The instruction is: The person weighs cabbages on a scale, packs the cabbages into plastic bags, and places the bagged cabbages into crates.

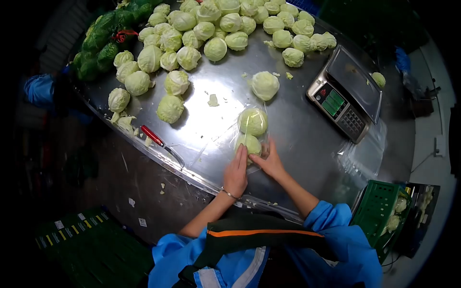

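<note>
Two pale green cabbages lie in line inside a clear plastic bag (pixel 267 115) on the metal table. The far bagged cabbage (pixel 253 121) shows whole through the film; the near bagged cabbage (pixel 250 143) is partly covered by my fingers. My left hand (pixel 236 172) presses its left side, fingers straight and together. On the other side, my right hand (pixel 270 162) holds the near end, with the thumb pointing across toward my left hand. A loose cabbage (pixel 265 86) sits just beyond the bag.
Many cabbages (pixel 184 21) crowd the table's far side, beside green net sacks (pixel 98 41). A red-handled curved knife (pixel 152 136) lies near the left edge. At right are a scale (pixel 340 103), clear bags (pixel 369 152) and a green crate (pixel 376 204).
</note>
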Available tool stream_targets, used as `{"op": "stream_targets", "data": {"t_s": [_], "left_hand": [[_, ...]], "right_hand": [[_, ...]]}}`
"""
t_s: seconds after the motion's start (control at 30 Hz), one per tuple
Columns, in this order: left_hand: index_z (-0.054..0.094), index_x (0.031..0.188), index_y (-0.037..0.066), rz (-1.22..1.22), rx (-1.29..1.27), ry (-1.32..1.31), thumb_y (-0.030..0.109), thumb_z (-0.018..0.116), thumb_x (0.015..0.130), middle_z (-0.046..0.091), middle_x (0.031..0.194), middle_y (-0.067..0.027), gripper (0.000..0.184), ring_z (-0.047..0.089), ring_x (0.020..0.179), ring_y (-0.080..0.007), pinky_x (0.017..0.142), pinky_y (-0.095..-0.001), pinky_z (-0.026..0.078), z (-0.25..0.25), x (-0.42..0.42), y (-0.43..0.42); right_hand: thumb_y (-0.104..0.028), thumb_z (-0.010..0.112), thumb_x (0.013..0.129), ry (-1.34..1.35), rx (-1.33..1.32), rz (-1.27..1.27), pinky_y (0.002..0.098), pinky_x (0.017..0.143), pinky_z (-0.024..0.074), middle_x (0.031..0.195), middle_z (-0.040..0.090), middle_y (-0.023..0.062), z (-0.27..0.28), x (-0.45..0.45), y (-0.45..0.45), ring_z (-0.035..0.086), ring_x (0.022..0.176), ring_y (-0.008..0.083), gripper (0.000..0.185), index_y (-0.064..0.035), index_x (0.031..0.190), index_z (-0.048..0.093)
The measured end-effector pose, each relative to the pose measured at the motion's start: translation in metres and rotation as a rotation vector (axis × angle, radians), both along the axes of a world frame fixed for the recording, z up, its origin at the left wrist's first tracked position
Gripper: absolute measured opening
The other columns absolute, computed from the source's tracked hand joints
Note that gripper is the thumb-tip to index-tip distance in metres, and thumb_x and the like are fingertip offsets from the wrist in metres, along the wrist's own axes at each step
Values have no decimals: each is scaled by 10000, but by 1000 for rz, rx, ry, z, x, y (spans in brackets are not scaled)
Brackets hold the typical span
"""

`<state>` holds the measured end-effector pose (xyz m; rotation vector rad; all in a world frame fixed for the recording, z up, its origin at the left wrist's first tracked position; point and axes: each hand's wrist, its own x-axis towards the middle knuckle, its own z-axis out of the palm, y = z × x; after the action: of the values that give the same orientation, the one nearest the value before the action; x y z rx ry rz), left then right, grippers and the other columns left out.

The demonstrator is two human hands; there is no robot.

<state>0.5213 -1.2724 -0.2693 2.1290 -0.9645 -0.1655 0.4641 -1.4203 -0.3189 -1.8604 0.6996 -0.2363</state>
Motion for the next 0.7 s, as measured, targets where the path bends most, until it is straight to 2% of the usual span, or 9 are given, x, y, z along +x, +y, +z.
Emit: {"op": "stream_targets", "data": {"t_s": [0.17, 0.27, 0.33, 0.37, 0.47, 0.5, 0.6, 0.67, 0.7], "left_hand": [[296, 1356, -13, 16, -229, 197, -75, 446, 694, 306, 1393, -214, 682, 369, 1247, -370, 983, -365, 385, 20, 21, -6], [335, 1338, -2, -135, -239, 390, -72, 437, 672, 331, 1382, -209, 678, 351, 1265, -360, 1011, -353, 354, 65, 62, -10], [378, 1333, 32, -279, -189, 481, -62, 471, 663, 407, 1194, -138, 683, 351, 1048, -243, 858, -300, 352, 91, 93, -17], [394, 1342, 72, -350, -159, 544, -56, 495, 657, 474, 1004, -70, 704, 364, 813, -143, 695, -250, 361, 106, 110, -20], [469, 1311, 107, -567, -97, 702, -32, 539, 649, 390, 604, 68, 680, 339, 556, -33, 506, -199, 338, 172, 131, -37], [502, 1281, 97, -590, -44, 590, -36, 536, 646, 382, 603, 58, 650, 329, 551, -33, 500, -196, 325, 188, 132, -46], [587, 1192, 96, -773, -86, 548, -73, 485, 643, 662, 878, 1, 583, 327, 533, -32, 490, -178, 318, 230, 118, -64], [639, 1105, 83, -809, -163, 437, -96, 456, 625, 647, 1097, -18, 545, 336, 522, -23, 472, -182, 321, 253, 104, -81], [662, 1038, 75, -727, -148, 282, -110, 446, 610, 655, 1068, -9, 514, 338, 507, -16, 455, -187, 319, 251, 94, -105]], "right_hand": [[-203, 623, 857, -34, 297, -1, 252, 608, 504, 919, 629, 113, -2, 4, -15, 608, 758, 153, 409, 14, 1182, 502], [-195, 557, 899, -44, 442, -175, 220, 497, 468, 782, 614, 61, 53, 15, -41, 582, 631, 105, 185, -24, 968, 581], [-227, 542, 908, -140, 399, -228, 219, 431, 418, 700, 556, 19, 90, 18, -54, 541, 574, 85, 168, -80, 827, 535], [-231, 543, 908, -206, 434, -255, 215, 424, 408, 683, 541, 15, 109, 16, -60, 523, 553, 83, 180, -80, 810, 529], [-230, 538, 908, -443, 565, -315, 205, 395, 353, 613, 467, -10, 173, -5, -68, 442, 472, 67, 210, -95, 755, 487], [-212, 533, 907, -478, 563, -386, 211, 384, 335, 605, 462, -10, 197, -15, -68, 430, 455, 70, 194, -98, 757, 486], [-176, 525, 896, -761, 500, -314, 210, 376, 327, 596, 459, 3, 259, -66, -60, 423, 439, 87, 198, -89, 734, 452], [-170, 523, 893, -910, 435, -370, 207, 376, 318, 580, 450, 7, 285, -95, -59, 418, 439, 85, 208, -91, 722, 436], [-171, 525, 892, -861, 435, -445, 206, 372, 312, 575, 446, 8, 284, -108, -68, 412, 433, 84, 212, -91, 717, 435]]}}
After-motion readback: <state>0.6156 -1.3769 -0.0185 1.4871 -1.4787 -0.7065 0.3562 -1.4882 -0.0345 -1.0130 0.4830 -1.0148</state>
